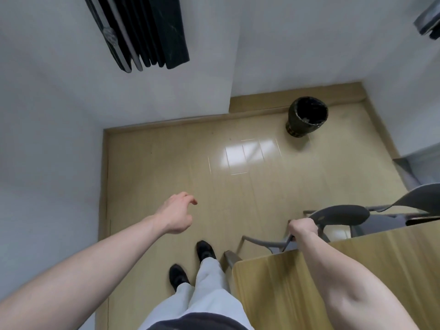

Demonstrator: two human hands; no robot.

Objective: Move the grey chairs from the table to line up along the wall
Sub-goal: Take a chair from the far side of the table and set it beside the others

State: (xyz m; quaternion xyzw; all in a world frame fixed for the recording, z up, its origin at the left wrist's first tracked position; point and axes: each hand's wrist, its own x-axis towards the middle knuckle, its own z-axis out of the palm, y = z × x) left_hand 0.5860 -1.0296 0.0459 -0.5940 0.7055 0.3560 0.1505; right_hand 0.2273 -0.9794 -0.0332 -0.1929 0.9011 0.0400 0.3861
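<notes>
Head view, the only one: right hand [302, 229] clenched as the grip on the left end of the top rail of the nearest grey chair [340, 216], knuckles up, forearm crossing above the corner of the worktop [285, 289]. Chair tucked against the worktop edge, to the right of the body and just ahead; backrest long axis running left to right, away from the grip toward the right, with the armrest [259, 244] curving down toward the feet. Second grey chair [419, 196] just beyond the first, further right, partly cut off by the frame edge. Left hand [177, 214] released, fingers loosely curled, holding nothing, well apart from the chair and out over bare floor [166, 163]. Wall [47, 151] on the left, across that open floor; so the destination lies opposite the chair from the grip's side, leftward. Judged from this: a pull to the left and clear of the worktop corner, right hand far nearer and already placed, left hand free to take the other end. Black bin [307, 116] near the far wall, off the likely path.
</notes>
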